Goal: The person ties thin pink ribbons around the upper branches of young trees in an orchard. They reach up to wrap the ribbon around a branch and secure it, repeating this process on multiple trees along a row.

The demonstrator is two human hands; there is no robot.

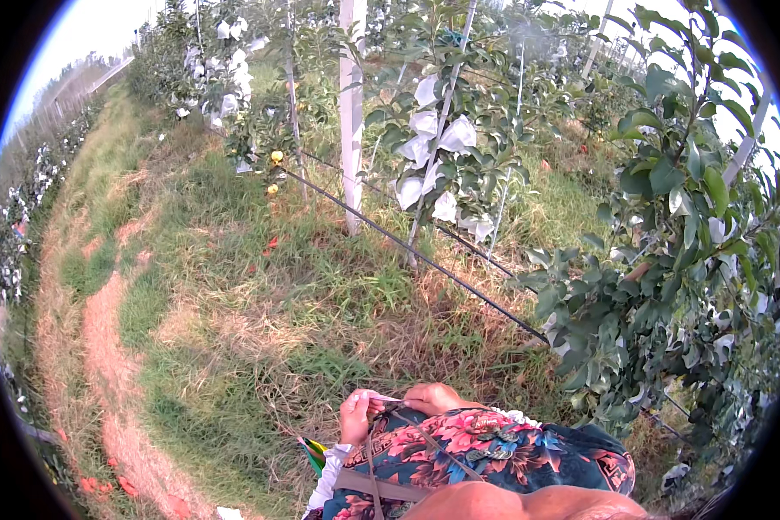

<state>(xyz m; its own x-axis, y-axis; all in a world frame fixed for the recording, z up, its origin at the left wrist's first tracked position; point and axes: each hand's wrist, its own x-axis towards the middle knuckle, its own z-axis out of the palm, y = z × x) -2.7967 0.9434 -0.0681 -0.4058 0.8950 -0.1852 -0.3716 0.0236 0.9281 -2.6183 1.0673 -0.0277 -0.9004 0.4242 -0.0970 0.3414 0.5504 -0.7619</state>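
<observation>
My left hand [355, 413] is at the lower middle of the view, in front of my body. It pinches one end of a thin, pale pinkish strip [386, 398] between thumb and fingers. At the strip's other end is my right hand [434, 398], its fingers curled around it. The strip's material is too small to tell. Just below the hands is my dark floral garment [474, 437], crossed by a grey-brown strap [380, 485]. A white ruffled cuff [328, 478] shows under my left wrist.
A leafy fruit tree [663, 286] with white fruit bags stands close on the right. Ahead, white bags [417, 151] hang on another tree beside a pale post [351, 117]. A black irrigation hose [422, 257] runs low across the row. A worn path [107, 338] lies left.
</observation>
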